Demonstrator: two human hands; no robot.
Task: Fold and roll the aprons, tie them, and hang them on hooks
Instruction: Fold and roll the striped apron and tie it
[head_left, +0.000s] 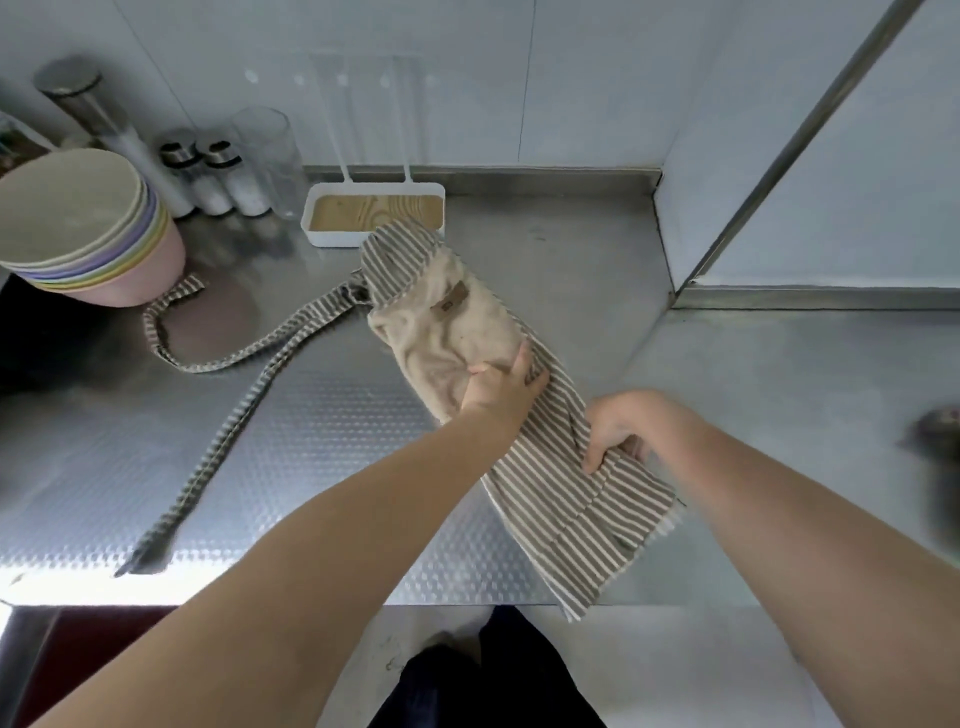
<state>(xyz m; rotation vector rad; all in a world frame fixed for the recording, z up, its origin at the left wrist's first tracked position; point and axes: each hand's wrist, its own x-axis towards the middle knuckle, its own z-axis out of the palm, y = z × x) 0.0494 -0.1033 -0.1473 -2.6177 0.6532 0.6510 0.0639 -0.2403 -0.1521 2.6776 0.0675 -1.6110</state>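
The striped apron (550, 467) lies folded into a long narrow band on the steel tabletop (311, 415), running diagonally from a white tray (374, 213) at the far wall down to the near edge, where its lower end overhangs slightly. A beige inner panel (447, 332) faces up over the upper half.

The left hand (501, 387) rests flat on the junction of beige panel and striped cloth, fingers extended and holding nothing. In my judgement it serves to pin the band so that it cannot slide.

The right hand (623, 431) is curled on the striped cloth near the middle of the band, fingers (597, 457) pinching a gather of fabric. This grip appears intended to tighten the fold or begin the roll from the lower half; which cannot be determined.

The apron straps (234, 358) trail loose to the left across the tabletop, one looping near a stack of pastel bowls (88, 228). They seem left free for the later tying.

A small brown label (451, 300) is sewn on the beige panel. Its writing is too small to read. No other legible marking is found.

Shakers (218, 176) and a clear glass (270, 156) stand against the wall, apart from the work.
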